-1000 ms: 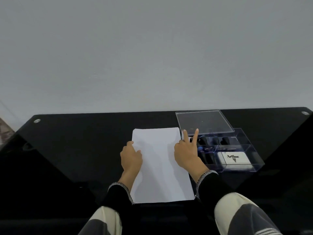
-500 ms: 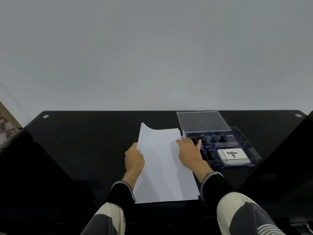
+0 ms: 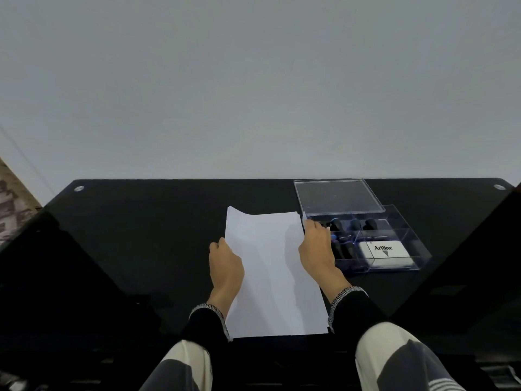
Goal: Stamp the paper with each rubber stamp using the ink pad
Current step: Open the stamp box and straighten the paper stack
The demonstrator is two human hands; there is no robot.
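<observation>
A white sheet of paper (image 3: pixel 270 272) lies lengthwise on the black glass table (image 3: pixel 141 235), its far left corner curled up off the surface. My left hand (image 3: pixel 225 266) grips the paper's left edge. My right hand (image 3: pixel 317 249) grips the right edge near the far corner. Just right of the paper stands a clear plastic box (image 3: pixel 406 238) with several dark-handled rubber stamps (image 3: pixel 352 227) in its compartments and a white Artline ink pad (image 3: pixel 384 252) at its front right. My right hand hides part of the stamps.
The box's clear lid (image 3: pixel 337 196) lies flat behind the box, near the table's far edge. A plain grey wall rises behind the table. Metal studs (image 3: pixel 79 188) mark the table's far corners. My knees show below the near edge.
The paper's far left corner lifted off the table. My right hand's raised fingers came down and closed on the paper's right edge. My left hand stayed on the left edge.
</observation>
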